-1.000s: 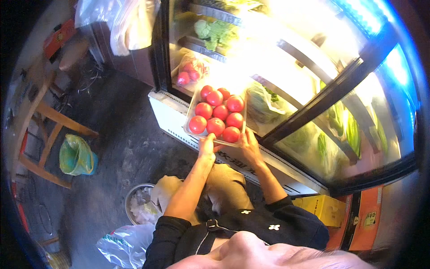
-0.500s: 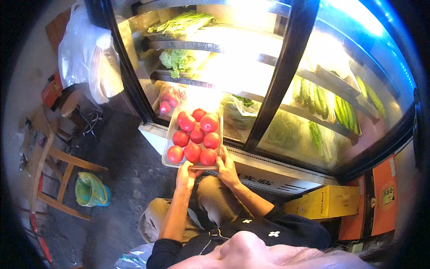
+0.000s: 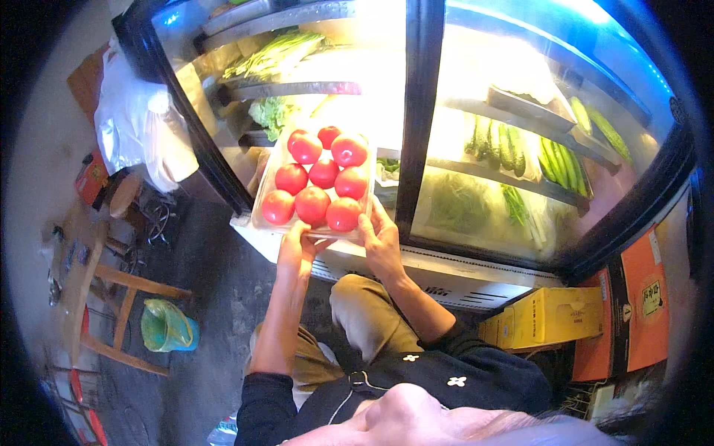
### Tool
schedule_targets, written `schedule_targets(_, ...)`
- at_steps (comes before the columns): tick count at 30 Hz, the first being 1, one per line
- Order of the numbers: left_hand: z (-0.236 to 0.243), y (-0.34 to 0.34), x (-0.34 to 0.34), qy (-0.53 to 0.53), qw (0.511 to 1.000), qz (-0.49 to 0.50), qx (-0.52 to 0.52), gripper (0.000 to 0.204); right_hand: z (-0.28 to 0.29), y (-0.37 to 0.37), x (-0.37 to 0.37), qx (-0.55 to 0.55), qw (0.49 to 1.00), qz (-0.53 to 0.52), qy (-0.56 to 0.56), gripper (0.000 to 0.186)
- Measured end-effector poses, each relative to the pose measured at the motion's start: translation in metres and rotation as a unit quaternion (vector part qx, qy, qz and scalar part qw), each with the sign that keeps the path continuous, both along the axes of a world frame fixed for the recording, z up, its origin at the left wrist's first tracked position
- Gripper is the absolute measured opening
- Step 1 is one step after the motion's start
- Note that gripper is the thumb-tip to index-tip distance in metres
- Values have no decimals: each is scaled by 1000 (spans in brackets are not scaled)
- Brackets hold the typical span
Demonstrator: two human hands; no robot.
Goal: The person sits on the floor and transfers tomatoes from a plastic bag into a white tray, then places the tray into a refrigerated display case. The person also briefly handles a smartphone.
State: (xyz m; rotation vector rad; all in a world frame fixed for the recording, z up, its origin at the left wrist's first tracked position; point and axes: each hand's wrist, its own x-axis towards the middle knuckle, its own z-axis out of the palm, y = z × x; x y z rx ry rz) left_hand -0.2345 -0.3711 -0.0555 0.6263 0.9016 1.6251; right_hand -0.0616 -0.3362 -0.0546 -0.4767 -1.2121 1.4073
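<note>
A clear plastic tray (image 3: 268, 181) of red tomatoes (image 3: 312, 206) is between my two hands, raised at the open left side of a lit refrigerated display cabinet (image 3: 297, 91). My left hand (image 3: 296, 245) grips the tray's near edge, thumb on the rim and fingers underneath. At the near right corner, my right hand (image 3: 381, 241) is closed on the tray, its thumb on the rim and fingers along the side. The tray's far end lies in glare and covers part of the lower shelves. Leafy greens (image 3: 269, 113) show just behind it.
Long green stalks (image 3: 275, 53) lie on an upper shelf. Cucumbers (image 3: 500, 143) sit behind the right glass, past a black door frame (image 3: 419, 111). Yellow box (image 3: 547, 317) stands at right, a lined bin (image 3: 169, 325) beside a wooden stool (image 3: 123, 308) at left. White bags (image 3: 134, 119) hang at left.
Both hands have lifted the tomato tray higher and farther into the cabinet opening. It now hides the bag of red produce seen before. My view has shifted somewhat.
</note>
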Motion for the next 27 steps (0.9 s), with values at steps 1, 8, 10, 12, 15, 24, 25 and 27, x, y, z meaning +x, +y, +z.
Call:
schedule_targets(1, 1, 13, -2, 0, 1000, -14, 1, 43, 6, 8, 3, -18, 1000, 3, -16, 50)
schedule_targets(8, -4, 111, 5, -6, 996, -85, 24, 46, -25, 18, -1, 65, 996, -67, -14, 61)
schedule_targets(10, -15, 135, 15, -17, 994, -102, 27, 47, -50, -9, -7, -12, 998, -52, 38, 69)
schedule_targets(12, -31, 155, 20, -40, 994, -103, 20, 48, -46, -43, -5, 13, 999, -35, -13, 69)
schedule_targets(15, -29, 180, 37, -42, 992, -119, 11, 42, -50, -64, -5, 55, 998, 24, -1, 58)
schedule_targets(24, -13, 232, 64, 55, 947, -316, -22, 37, -90, -35, -14, 217, 972, -50, -71, 48)
schedule_targets(25, -12, 235, 66, 53, 943, -325, -43, 40, -87, -36, -11, 197, 973, -75, -90, 48)
schedule_targets(27, -12, 244, 76, 51, 946, -319, -35, 41, -89, -38, -9, 194, 972, -74, -108, 48)
